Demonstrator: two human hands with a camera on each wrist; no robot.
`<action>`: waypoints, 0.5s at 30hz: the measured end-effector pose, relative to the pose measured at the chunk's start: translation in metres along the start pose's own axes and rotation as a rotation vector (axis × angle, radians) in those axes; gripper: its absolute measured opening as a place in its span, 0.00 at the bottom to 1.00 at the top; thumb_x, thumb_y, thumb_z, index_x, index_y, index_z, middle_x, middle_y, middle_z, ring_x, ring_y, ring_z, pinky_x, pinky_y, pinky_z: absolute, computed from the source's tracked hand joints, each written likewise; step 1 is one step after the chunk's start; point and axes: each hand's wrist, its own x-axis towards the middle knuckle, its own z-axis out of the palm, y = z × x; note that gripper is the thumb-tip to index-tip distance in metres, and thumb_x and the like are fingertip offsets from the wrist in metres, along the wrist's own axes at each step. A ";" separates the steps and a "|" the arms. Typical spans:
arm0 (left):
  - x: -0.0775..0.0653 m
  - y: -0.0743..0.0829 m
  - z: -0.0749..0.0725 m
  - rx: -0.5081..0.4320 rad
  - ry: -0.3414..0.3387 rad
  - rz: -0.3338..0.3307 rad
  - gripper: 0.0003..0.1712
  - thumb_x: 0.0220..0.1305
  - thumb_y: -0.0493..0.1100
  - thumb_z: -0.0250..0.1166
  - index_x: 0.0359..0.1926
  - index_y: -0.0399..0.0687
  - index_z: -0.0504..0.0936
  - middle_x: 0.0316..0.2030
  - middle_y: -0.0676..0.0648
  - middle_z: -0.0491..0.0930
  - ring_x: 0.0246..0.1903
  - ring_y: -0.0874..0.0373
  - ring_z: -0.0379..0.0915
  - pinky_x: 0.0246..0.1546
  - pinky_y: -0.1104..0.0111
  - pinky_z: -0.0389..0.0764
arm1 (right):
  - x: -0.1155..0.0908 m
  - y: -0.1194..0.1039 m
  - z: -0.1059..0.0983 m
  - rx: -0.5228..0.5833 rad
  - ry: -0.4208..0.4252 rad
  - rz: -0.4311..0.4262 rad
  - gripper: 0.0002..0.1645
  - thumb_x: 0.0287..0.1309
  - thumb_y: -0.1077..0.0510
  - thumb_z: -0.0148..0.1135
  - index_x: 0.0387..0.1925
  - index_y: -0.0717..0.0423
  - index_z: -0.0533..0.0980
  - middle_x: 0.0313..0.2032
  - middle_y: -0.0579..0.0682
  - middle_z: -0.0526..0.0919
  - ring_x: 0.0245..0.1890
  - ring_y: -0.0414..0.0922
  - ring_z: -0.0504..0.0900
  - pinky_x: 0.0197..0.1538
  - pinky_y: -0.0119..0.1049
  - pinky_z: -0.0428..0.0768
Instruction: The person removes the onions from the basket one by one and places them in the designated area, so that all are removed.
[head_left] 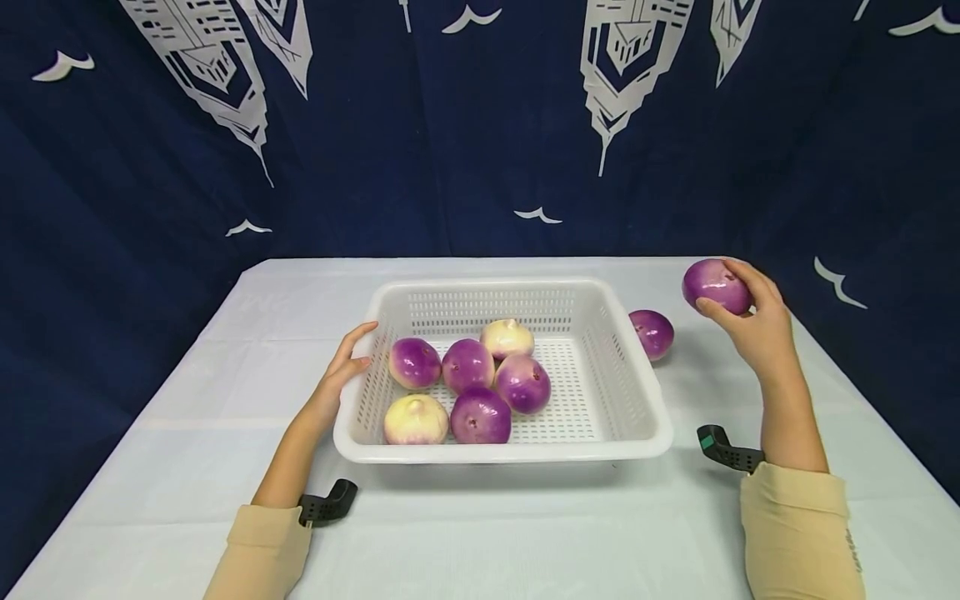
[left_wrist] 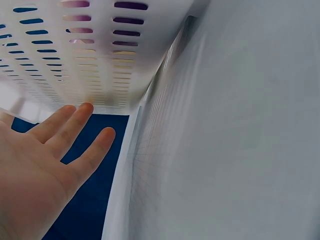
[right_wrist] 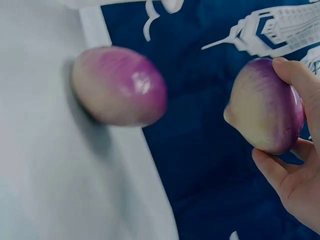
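A white slotted plastic basket (head_left: pixel 502 452) sits on the table with several purple-and-cream onions (head_left: pixel 480 415) inside, toward its left side. My left hand (head_left: pixel 341 379) is at the basket's left rim, thumb and index fingertips touching it. In the left wrist view, the other fingers (left_wrist: pixel 97 150) stretch out straight below the rim, beside the slotted wall. Raised over the table's far right part, my right hand (head_left: pixel 757 321) grips an onion (head_left: pixel 712 285) between thumb and fingers. Another onion (head_left: pixel 651 333) lies on the table just right of the basket, partly hidden by its rim.
A white cloth covers the table (head_left: pixel 480 533). Behind it hangs a dark blue curtain (head_left: pixel 427 150) with white printed buildings and birds. Black bands (head_left: pixel 727 450) are strapped on both wrists.
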 end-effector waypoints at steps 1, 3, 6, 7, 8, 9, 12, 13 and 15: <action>0.000 0.000 0.000 -0.001 0.000 0.001 0.33 0.61 0.44 0.37 0.69 0.57 0.43 0.67 0.38 0.41 0.61 0.33 0.51 0.49 0.43 0.70 | 0.001 0.003 0.002 0.006 0.010 0.005 0.41 0.54 0.46 0.59 0.67 0.37 0.54 0.70 0.56 0.48 0.66 0.63 0.52 0.59 0.63 0.61; 0.001 0.000 0.000 0.000 -0.002 0.004 0.33 0.62 0.44 0.37 0.69 0.57 0.43 0.67 0.37 0.41 0.61 0.33 0.51 0.50 0.43 0.70 | 0.002 0.011 0.005 0.013 0.026 0.015 0.41 0.54 0.47 0.59 0.67 0.41 0.54 0.69 0.56 0.49 0.67 0.62 0.52 0.60 0.62 0.60; 0.001 0.001 0.001 -0.003 -0.008 0.007 0.33 0.62 0.44 0.37 0.69 0.57 0.43 0.68 0.37 0.41 0.61 0.33 0.51 0.50 0.44 0.70 | 0.004 0.022 0.009 0.014 0.036 0.036 0.41 0.54 0.47 0.58 0.68 0.46 0.54 0.69 0.57 0.48 0.67 0.62 0.51 0.62 0.61 0.59; 0.001 0.001 0.001 -0.005 -0.008 0.008 0.33 0.62 0.44 0.37 0.69 0.57 0.43 0.67 0.37 0.42 0.61 0.33 0.52 0.50 0.44 0.71 | 0.004 0.025 0.010 0.009 0.032 0.046 0.41 0.54 0.47 0.58 0.68 0.46 0.54 0.69 0.58 0.48 0.67 0.62 0.50 0.62 0.61 0.58; 0.001 0.001 0.000 -0.008 -0.009 0.006 0.33 0.62 0.44 0.37 0.69 0.57 0.43 0.68 0.37 0.42 0.61 0.33 0.52 0.50 0.45 0.71 | 0.004 0.029 0.011 0.001 0.024 0.052 0.42 0.55 0.47 0.58 0.68 0.47 0.53 0.69 0.59 0.47 0.67 0.63 0.50 0.63 0.62 0.57; 0.001 0.001 0.000 -0.010 -0.008 0.003 0.33 0.62 0.44 0.37 0.69 0.57 0.43 0.68 0.37 0.43 0.61 0.33 0.52 0.50 0.45 0.71 | 0.005 0.033 0.012 -0.004 0.012 0.057 0.42 0.55 0.47 0.57 0.68 0.48 0.53 0.69 0.60 0.47 0.67 0.63 0.49 0.63 0.62 0.56; 0.000 0.001 0.000 -0.012 -0.005 -0.002 0.33 0.63 0.44 0.37 0.69 0.57 0.43 0.68 0.38 0.43 0.61 0.33 0.53 0.50 0.45 0.71 | 0.006 0.043 0.015 -0.034 -0.032 0.054 0.42 0.55 0.47 0.57 0.68 0.51 0.52 0.68 0.64 0.46 0.66 0.66 0.49 0.62 0.64 0.55; 0.000 0.001 0.000 -0.012 -0.005 -0.003 0.33 0.63 0.44 0.37 0.69 0.57 0.43 0.68 0.38 0.43 0.61 0.33 0.53 0.50 0.45 0.71 | 0.006 0.046 0.015 -0.036 -0.048 0.049 0.42 0.56 0.48 0.57 0.68 0.52 0.52 0.68 0.65 0.46 0.66 0.66 0.49 0.62 0.65 0.54; 0.000 0.001 -0.001 -0.011 -0.006 -0.004 0.33 0.63 0.44 0.37 0.69 0.57 0.43 0.68 0.38 0.42 0.61 0.33 0.52 0.50 0.44 0.71 | 0.006 0.051 0.017 -0.044 -0.080 0.035 0.42 0.55 0.49 0.58 0.68 0.55 0.52 0.67 0.67 0.47 0.65 0.67 0.49 0.62 0.65 0.54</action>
